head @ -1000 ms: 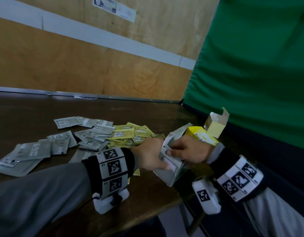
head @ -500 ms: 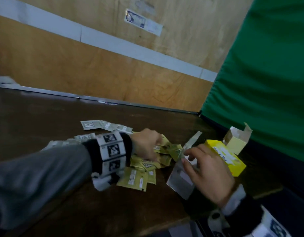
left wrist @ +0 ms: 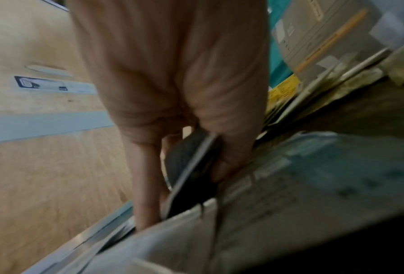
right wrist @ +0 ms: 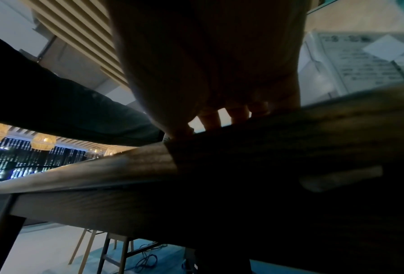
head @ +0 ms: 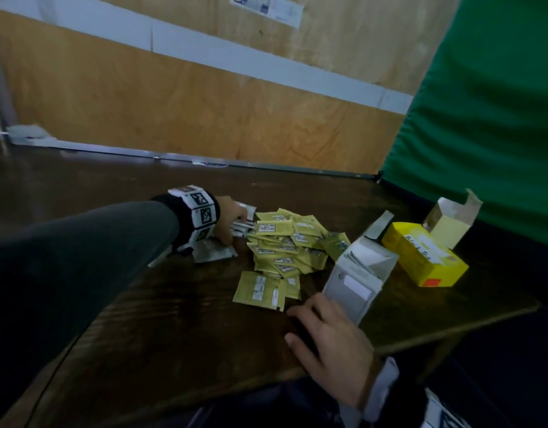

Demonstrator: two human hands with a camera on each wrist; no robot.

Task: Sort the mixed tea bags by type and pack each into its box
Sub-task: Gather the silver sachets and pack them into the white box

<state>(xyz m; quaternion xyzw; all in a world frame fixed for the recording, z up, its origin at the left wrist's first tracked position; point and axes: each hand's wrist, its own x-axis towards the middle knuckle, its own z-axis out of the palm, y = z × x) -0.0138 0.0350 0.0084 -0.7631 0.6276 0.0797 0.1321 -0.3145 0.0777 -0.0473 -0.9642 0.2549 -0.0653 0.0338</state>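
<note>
My left hand (head: 234,224) reaches across the dark table (head: 180,319) to the grey tea bags (head: 213,253) left of the pile. In the left wrist view its thumb and fingers pinch a grey tea bag (left wrist: 191,166). A heap of yellow tea bags (head: 286,244) lies in the middle. To its right the open grey box (head: 356,281) stands upright, with the open yellow box (head: 425,256) behind it. My right hand (head: 302,322) rests on the table beside the grey box's base, fingers relaxed and holding nothing.
A wooden wall panel (head: 189,103) closes the far side of the table. A green cloth (head: 488,103) hangs at the right, just behind the yellow box. The table's near edge (head: 204,393) runs under my right wrist.
My left hand left the grey box and reached left to the grey tea bags, pinching one. My right hand let go of the box and dropped to the table.
</note>
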